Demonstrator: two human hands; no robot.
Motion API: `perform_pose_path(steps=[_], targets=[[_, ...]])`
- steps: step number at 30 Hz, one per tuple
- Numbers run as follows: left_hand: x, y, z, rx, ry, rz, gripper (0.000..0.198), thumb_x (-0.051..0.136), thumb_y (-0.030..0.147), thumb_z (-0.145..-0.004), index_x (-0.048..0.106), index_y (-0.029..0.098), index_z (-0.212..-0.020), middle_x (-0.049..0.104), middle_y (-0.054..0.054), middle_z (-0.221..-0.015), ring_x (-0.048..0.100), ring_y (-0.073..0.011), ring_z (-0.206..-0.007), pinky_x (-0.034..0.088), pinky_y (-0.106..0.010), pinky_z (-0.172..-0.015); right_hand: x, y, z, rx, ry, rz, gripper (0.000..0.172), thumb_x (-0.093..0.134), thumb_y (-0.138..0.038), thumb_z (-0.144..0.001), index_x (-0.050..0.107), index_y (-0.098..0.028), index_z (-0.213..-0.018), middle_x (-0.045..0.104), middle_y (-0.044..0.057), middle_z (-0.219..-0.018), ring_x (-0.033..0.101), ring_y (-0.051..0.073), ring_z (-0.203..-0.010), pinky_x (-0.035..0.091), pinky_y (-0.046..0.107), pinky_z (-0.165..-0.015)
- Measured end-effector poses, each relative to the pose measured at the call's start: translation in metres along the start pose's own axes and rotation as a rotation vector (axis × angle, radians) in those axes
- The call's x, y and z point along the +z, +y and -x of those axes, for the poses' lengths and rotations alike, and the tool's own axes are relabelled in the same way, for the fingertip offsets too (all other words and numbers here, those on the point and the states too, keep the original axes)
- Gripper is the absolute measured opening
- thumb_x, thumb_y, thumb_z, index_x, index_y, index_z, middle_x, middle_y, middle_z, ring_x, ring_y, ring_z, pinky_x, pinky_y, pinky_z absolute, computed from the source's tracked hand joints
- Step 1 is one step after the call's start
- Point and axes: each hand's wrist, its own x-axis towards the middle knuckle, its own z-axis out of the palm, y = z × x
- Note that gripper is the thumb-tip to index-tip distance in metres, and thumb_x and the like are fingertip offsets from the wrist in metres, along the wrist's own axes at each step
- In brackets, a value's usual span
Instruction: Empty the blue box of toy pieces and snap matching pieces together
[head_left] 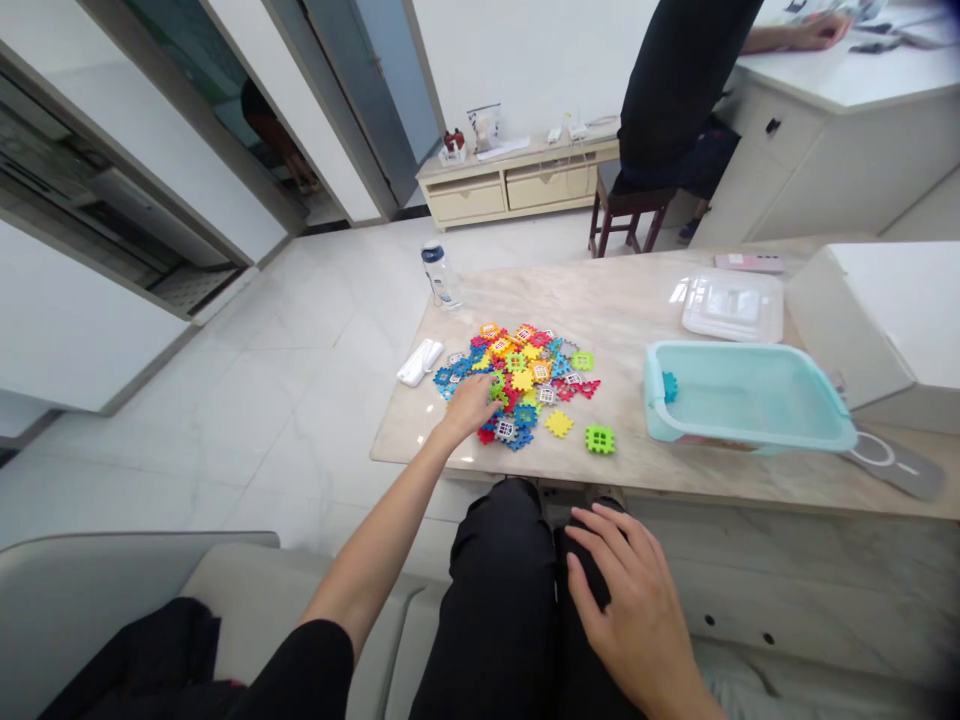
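Observation:
A heap of colourful plastic interlocking building pieces (523,380) lies on the marble-topped table. At the heap's left side my left hand (471,405) reaches in, its fingers closed about a green interlocking piece (497,388); the fingertips are partly hidden among the pieces. Resting on my right knee is my right hand (630,590), empty, with fingers spread. Apart from the heap, toward the table's front edge, lie a yellow square piece (559,424) and a green window piece (600,440).
Right of the heap stands a pale teal bin (750,440) with one teal piece (670,387) inside. Behind it are a clear lid (733,308) and a white box (900,310). A water bottle (441,275) and tissue pack (420,362) stand left. A person (675,90) sits beyond.

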Motion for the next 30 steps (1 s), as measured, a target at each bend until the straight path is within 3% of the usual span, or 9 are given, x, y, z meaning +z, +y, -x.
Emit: perform_pose_path(steps=[5, 10, 13, 16, 19, 21, 23, 27, 30], targets=[[0.024, -0.006, -0.014, -0.031, -0.034, -0.144, 0.041, 0.085, 0.042, -0.093, 0.075, 0.018, -0.125, 0.075, -0.017, -0.128, 0.064, -0.0382, -0.128, 0.049, -0.048, -0.112, 0.002, 0.005, -0.004, 0.035, -0.016, -0.067, 0.034, 0.068, -0.024, -0.098, 0.075, -0.035, -0.129, 0.082, 0.008, -0.132, 0.074, 0.041, -0.126, 0.06, 0.067, -0.104], [0.031, -0.009, -0.016, -0.067, 0.013, -0.033, 0.04, 0.084, 0.039, -0.093, 0.076, 0.017, -0.125, 0.076, -0.017, -0.125, 0.064, -0.0385, -0.128, 0.049, -0.048, -0.112, 0.0, 0.012, -0.01, 0.059, -0.052, -0.096, 0.039, 0.069, -0.022, -0.097, 0.073, -0.036, -0.133, 0.082, 0.006, -0.133, 0.073, 0.04, -0.127, 0.06, 0.065, -0.103], [0.031, -0.011, -0.015, -0.08, 0.109, 0.173, 0.043, 0.085, 0.037, -0.093, 0.076, 0.016, -0.129, 0.076, -0.017, -0.131, 0.066, -0.0365, -0.13, 0.048, -0.049, -0.118, -0.002, 0.012, -0.011, 0.062, -0.062, -0.106, 0.039, 0.07, -0.021, -0.097, 0.074, -0.037, -0.133, 0.082, 0.006, -0.133, 0.072, 0.041, -0.128, 0.059, 0.066, -0.104], [0.026, -0.007, -0.007, -0.145, 0.245, 0.601, 0.05, 0.086, 0.042, -0.091, 0.074, 0.016, -0.132, 0.077, -0.017, -0.134, 0.071, -0.0317, -0.126, 0.053, -0.046, -0.115, -0.003, 0.011, -0.011, 0.076, -0.06, -0.1, 0.036, 0.069, -0.021, -0.098, 0.075, -0.035, -0.13, 0.082, 0.006, -0.133, 0.072, 0.041, -0.128, 0.059, 0.066, -0.105], [0.011, 0.009, 0.013, -0.301, 0.299, 1.168, 0.057, 0.086, 0.053, -0.088, 0.073, 0.017, -0.131, 0.08, -0.015, -0.128, 0.076, -0.0266, -0.114, 0.061, -0.042, -0.104, -0.005, 0.008, -0.009, 0.065, -0.044, -0.081, 0.031, 0.067, -0.022, -0.1, 0.075, -0.034, -0.128, 0.082, 0.007, -0.133, 0.072, 0.04, -0.129, 0.059, 0.066, -0.106], [-0.004, 0.025, 0.033, -0.392, 0.233, 1.499, 0.057, 0.081, 0.059, -0.091, 0.073, 0.017, -0.129, 0.082, -0.014, -0.122, 0.079, -0.023, -0.102, 0.064, -0.038, -0.094, -0.005, 0.006, -0.008, 0.05, -0.028, -0.067, 0.028, 0.065, -0.022, -0.102, 0.075, -0.033, -0.126, 0.081, 0.007, -0.133, 0.072, 0.039, -0.129, 0.059, 0.066, -0.107], [-0.022, 0.043, 0.059, -0.432, 0.133, 1.666, 0.054, 0.078, 0.061, -0.095, 0.076, 0.016, -0.125, 0.083, -0.013, -0.112, 0.079, -0.0196, -0.088, 0.065, -0.032, -0.08, -0.004, 0.005, -0.006, 0.043, -0.013, -0.059, 0.026, 0.064, -0.021, -0.103, 0.075, -0.032, -0.124, 0.081, 0.008, -0.133, 0.072, 0.039, -0.129, 0.058, 0.066, -0.108], [-0.056, 0.081, 0.111, -0.34, 0.003, 1.51, 0.05, 0.081, 0.062, -0.094, 0.079, 0.015, -0.109, 0.082, -0.009, -0.088, 0.075, -0.0165, -0.07, 0.056, -0.024, -0.061, -0.004, -0.001, -0.008, 0.041, 0.008, -0.085, 0.021, 0.065, -0.022, -0.105, 0.075, -0.029, -0.121, 0.082, 0.009, -0.129, 0.073, 0.038, -0.127, 0.058, 0.065, -0.108], [-0.076, 0.106, 0.14, -0.207, -0.057, 1.27, 0.051, 0.078, 0.063, -0.097, 0.077, 0.017, -0.118, 0.08, -0.005, -0.078, 0.074, -0.0182, -0.063, 0.05, -0.025, -0.055, -0.015, -0.01, -0.016, 0.025, 0.025, -0.186, 0.031, 0.067, -0.026, -0.106, 0.071, -0.029, -0.137, 0.079, 0.01, -0.136, 0.072, 0.035, -0.13, 0.059, 0.06, -0.113]])
